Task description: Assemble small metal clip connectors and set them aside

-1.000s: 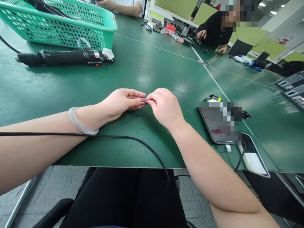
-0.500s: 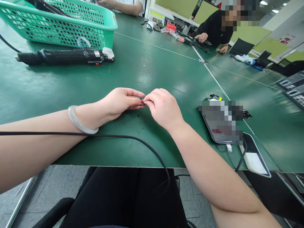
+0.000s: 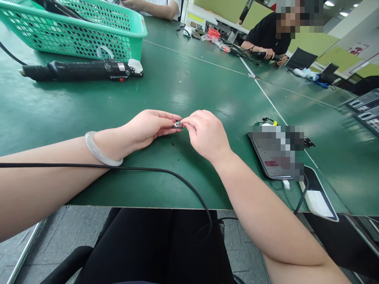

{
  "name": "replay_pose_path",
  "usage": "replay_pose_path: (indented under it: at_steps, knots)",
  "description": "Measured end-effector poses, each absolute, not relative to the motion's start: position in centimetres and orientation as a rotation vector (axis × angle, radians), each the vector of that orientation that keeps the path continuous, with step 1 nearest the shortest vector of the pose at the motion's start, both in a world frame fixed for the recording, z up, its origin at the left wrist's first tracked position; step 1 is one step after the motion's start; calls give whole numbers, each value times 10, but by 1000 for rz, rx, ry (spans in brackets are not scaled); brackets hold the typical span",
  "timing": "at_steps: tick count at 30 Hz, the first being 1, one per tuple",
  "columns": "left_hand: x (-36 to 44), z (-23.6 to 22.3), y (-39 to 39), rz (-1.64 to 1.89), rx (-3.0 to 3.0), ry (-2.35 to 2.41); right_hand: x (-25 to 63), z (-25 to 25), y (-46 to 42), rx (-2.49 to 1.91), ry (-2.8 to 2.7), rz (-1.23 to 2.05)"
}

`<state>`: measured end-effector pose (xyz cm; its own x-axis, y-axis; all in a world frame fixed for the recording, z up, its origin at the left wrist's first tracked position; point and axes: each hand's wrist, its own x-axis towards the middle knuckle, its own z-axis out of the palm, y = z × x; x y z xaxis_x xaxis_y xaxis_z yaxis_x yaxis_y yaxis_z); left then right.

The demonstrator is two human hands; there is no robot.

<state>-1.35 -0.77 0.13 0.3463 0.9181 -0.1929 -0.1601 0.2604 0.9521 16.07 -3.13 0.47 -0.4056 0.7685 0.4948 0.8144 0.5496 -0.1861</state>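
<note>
Between the fingertips of my left hand (image 3: 151, 127) is a small dark part with a silvery face (image 3: 177, 124); its exact kind is too small to tell. My right hand (image 3: 205, 132) is pinched at the right end of this part, its thumb and forefinger touching or nearly touching it. Whether the right fingertips hold anything else cannot be made out. Tiny black bits (image 3: 173, 144) lie on the green table (image 3: 189, 90) just below the hands. A white bangle (image 3: 99, 150) circles my left wrist.
A black electric screwdriver (image 3: 79, 71) lies before a green basket (image 3: 89, 37) holding dark cords. One black cable (image 3: 166, 170) crosses my left forearm and hangs over the table edge. Phones (image 3: 272, 157) lie at right. Two people sit across the table, one in black sleeves (image 3: 262, 31).
My right fingertips have shifted slightly right, and more of the small part's silvery face shows. The person in black has brought both hands together around a dark tool.
</note>
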Motion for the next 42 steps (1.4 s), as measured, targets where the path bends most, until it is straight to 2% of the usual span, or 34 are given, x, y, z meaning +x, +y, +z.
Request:
replay_pose_path:
  at_steps: [4,10,18,28,42]
  knots:
    - [-13,2,-7,887,1016,957,161,8,-36,-1239,-2224,-46]
    - [-12,3,-8,926,981,1012,156,7,-43,-1233,-2403,231]
    - [-11,6,-9,934,959,1010,150,3,-42,-1344,-2472,300]
    - [-13,3,-9,929,977,967,164,3,-34,-1308,-2084,106]
    - [-13,5,-9,908,963,971,161,-5,-32,-1324,-2092,-40]
